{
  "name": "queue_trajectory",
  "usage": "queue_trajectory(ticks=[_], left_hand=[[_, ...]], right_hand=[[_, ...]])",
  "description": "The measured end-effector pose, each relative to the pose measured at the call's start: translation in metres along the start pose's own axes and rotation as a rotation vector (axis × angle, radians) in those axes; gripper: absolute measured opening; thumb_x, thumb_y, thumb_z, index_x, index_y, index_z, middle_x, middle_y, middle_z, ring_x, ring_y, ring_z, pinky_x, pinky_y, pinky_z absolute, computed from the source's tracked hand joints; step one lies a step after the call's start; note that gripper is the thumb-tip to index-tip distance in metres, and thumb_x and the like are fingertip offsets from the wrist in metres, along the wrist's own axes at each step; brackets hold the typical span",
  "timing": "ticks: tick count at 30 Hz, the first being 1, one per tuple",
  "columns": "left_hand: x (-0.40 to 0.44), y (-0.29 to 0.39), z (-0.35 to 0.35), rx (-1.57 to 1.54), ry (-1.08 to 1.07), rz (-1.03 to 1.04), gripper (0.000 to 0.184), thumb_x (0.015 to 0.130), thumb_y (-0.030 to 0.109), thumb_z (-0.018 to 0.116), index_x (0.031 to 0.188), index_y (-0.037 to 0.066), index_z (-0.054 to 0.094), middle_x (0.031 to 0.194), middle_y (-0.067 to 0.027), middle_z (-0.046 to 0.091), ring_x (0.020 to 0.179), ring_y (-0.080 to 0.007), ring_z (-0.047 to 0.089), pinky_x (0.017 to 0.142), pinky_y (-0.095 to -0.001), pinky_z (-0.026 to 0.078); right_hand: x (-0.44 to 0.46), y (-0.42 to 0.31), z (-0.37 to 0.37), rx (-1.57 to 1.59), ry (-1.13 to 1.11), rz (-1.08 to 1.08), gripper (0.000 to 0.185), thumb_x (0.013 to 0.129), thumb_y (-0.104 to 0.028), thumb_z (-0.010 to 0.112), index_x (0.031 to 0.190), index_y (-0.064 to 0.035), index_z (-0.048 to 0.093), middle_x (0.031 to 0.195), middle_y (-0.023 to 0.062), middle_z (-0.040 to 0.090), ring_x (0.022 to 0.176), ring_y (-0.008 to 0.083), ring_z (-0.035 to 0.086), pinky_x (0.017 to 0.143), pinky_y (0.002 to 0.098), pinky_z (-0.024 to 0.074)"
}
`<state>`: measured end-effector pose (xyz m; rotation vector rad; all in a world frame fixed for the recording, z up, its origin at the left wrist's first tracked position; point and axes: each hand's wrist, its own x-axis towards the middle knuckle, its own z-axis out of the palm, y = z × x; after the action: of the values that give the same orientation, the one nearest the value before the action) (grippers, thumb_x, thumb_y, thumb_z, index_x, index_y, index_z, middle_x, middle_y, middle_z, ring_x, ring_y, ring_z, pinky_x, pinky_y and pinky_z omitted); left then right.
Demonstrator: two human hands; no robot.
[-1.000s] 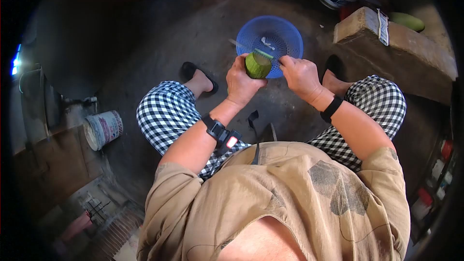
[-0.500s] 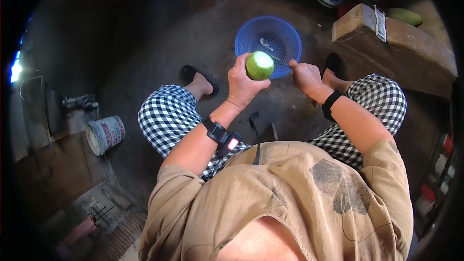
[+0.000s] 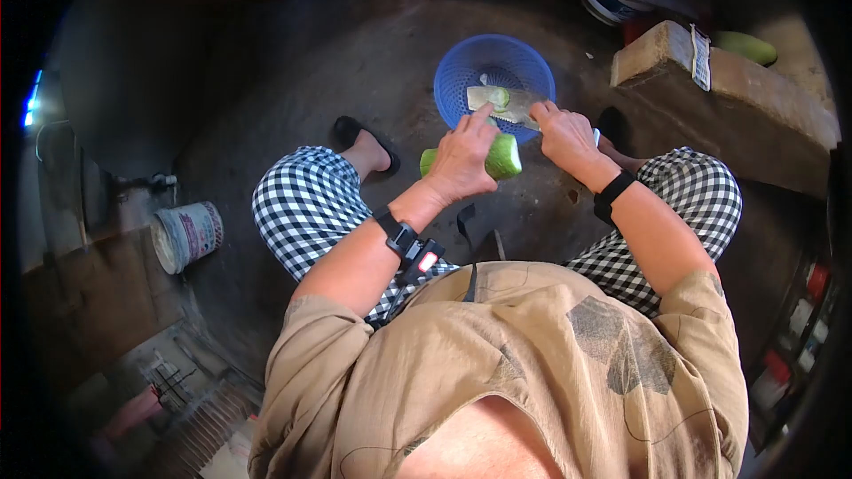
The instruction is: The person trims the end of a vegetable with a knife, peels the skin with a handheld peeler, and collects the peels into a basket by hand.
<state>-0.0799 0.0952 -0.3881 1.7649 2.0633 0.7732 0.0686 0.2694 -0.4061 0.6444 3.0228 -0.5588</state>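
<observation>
The left hand (image 3: 463, 155) grips the gourd (image 3: 503, 156), now tipped sideways. The right hand (image 3: 565, 138) clasps the knife (image 3: 525, 107), which now bears a pale slice (image 3: 500, 98).

A dark, worn floor (image 3: 302, 62) with patchy stains carries everything here. On it sit a blue perforated plastic basket (image 3: 451, 80), a white bucket with printed sides (image 3: 192, 235), and a small pale scrap (image 3: 589, 56). Two black slippers (image 3: 347, 131) rest apart, one either side of the basket.
</observation>
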Motion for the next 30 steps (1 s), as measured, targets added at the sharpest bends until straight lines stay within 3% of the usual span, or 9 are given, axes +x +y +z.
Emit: queue_trajectory(ticks=[2,5,11,17,23,25,27,29,30], left_hand=[[-0.002,0.002,0.004,0.074,-0.130,0.010,0.056,0.049,0.010,0.079,0.101,0.000,0.062,0.146,-0.0196,0.038,0.124,-0.0405,0.043,0.088,-0.0450,0.053],[-0.002,0.012,0.004,0.256,-0.128,0.087,0.042,0.055,0.007,0.075,0.095,-0.002,0.063,0.147,-0.0203,0.036,0.127,-0.0432,0.040,0.086,-0.0476,0.054],[-0.006,0.011,0.011,0.275,-0.086,0.140,0.029,0.059,0.004,0.073,0.086,-0.002,0.064,0.151,-0.0204,0.029,0.133,-0.0467,0.033,0.078,-0.0475,0.056],[0.006,0.006,-0.004,0.338,-0.140,0.017,0.038,0.057,0.006,0.075,0.093,-0.002,0.066,0.151,-0.0245,0.027,0.130,-0.0475,0.036,0.085,-0.0454,0.056],[0.007,-0.004,0.005,0.226,-0.099,-0.239,0.054,0.050,0.015,0.082,0.099,-0.002,0.066,0.152,-0.0259,0.026,0.126,-0.0471,0.042,0.089,-0.0467,0.054],[0.009,-0.004,0.013,0.115,0.002,-0.359,0.058,0.049,0.019,0.085,0.100,-0.002,0.066,0.139,-0.0271,0.046,0.117,-0.0418,0.052,0.088,-0.0461,0.054],[0.019,-0.012,-0.002,-0.381,-0.104,-0.520,0.058,0.049,0.018,0.088,0.099,-0.002,0.067,0.108,-0.0229,0.065,0.099,-0.0360,0.064,0.084,-0.0433,0.054],[0.020,-0.012,-0.001,-1.190,0.076,-0.687,0.048,0.056,0.020,0.087,0.097,0.004,0.068,0.090,-0.0149,0.070,0.083,-0.0307,0.068,0.079,-0.0454,0.055],[0.021,-0.014,-0.001,-1.389,0.121,-0.769,0.042,0.061,0.022,0.084,0.097,0.006,0.067,0.091,-0.0132,0.069,0.083,-0.0296,0.068,0.078,-0.0464,0.055]], right_hand=[[-0.002,-0.006,-0.007,-0.051,0.023,-0.074,0.028,0.073,-0.001,0.061,0.101,-0.0056,0.058,0.096,0.0166,0.064,0.087,0.0366,0.066,0.074,0.0467,0.0516],[-0.005,-0.019,-0.024,-0.097,0.043,-0.132,0.025,0.072,-0.001,0.061,0.097,-0.0059,0.059,0.092,0.0157,0.065,0.084,0.0349,0.066,0.072,0.0455,0.0524],[-0.009,-0.043,-0.057,-0.136,0.038,-0.116,0.022,0.072,-0.001,0.060,0.094,-0.0051,0.060,0.089,0.0187,0.066,0.085,0.0370,0.066,0.071,0.0472,0.0521],[-0.023,-0.052,-0.109,-0.019,0.032,-0.040,0.026,0.075,0.001,0.057,0.099,-0.0066,0.063,0.091,0.0195,0.068,0.088,0.0393,0.065,0.075,0.0486,0.0499],[-0.024,-0.035,-0.149,0.089,0.033,0.114,0.032,0.071,0.000,0.064,0.102,-0.0071,0.063,0.092,0.0214,0.067,0.091,0.0410,0.063,0.077,0.0483,0.0487],[-0.021,-0.014,-0.150,0.408,0.135,0.109,0.042,0.068,0.006,0.066,0.108,-0.0074,0.063,0.081,0.0124,0.064,0.082,0.0278,0.064,0.071,0.0380,0.0493],[-0.020,-0.017,-0.164,0.945,0.210,0.082,0.047,0.068,0.009,0.066,0.112,-0.0078,0.062,0.077,0.0048,0.059,0.076,0.0173,0.061,0.068,0.0306,0.0481],[-0.025,-0.054,-0.183,0.817,0.290,0.039,0.055,0.067,0.013,0.064,0.118,-0.0054,0.060,0.078,-0.0018,0.050,0.070,0.0079,0.053,0.062,0.0231,0.0447],[-0.028,-0.056,-0.181,0.874,0.169,0.098,0.057,0.066,0.012,0.065,0.120,-0.0038,0.058,0.077,-0.0005,0.052,0.066,0.0085,0.053,0.058,0.0236,0.0443]])
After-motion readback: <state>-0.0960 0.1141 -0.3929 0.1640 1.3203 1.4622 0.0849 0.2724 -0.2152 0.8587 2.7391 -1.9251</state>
